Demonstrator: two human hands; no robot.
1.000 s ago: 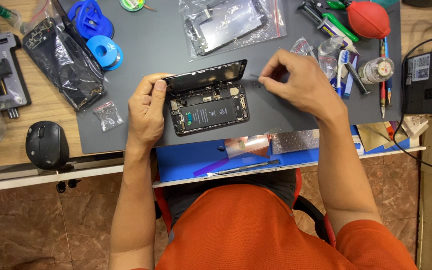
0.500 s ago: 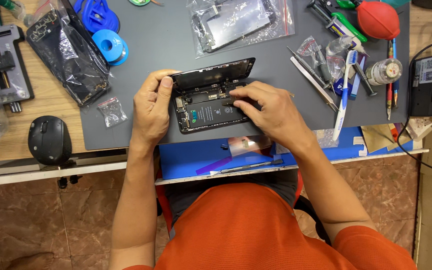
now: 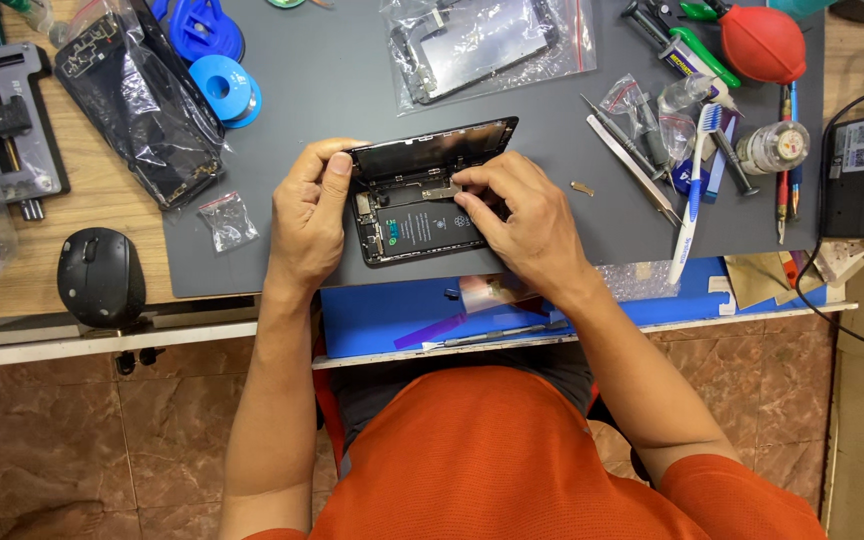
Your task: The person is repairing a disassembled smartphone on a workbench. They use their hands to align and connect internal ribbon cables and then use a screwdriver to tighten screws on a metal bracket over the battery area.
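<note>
An opened black phone point(image 3: 414, 228) lies on the grey mat point(image 3: 332, 110), its insides and battery showing. Its screen panel point(image 3: 432, 150) is tilted up along the far edge. My left hand point(image 3: 312, 215) grips the phone's left side, thumb on the raised screen's corner. My right hand point(image 3: 522, 222) rests over the phone's right half, with fingertips pressing on a small metal plate near the top of the insides. I cannot see a tool in either hand.
A bagged phone part point(image 3: 142, 100) and blue suction cups point(image 3: 217, 60) lie at the left, another bagged screen point(image 3: 487, 40) at the back. Tweezers, a toothbrush point(image 3: 690, 190) and a red blower point(image 3: 762, 42) are at the right. A black mouse point(image 3: 100, 278) sits near the front left.
My right hand came in from the right onto the phone's insides and now presses near the top. The left hand stays on the phone's left side.
</note>
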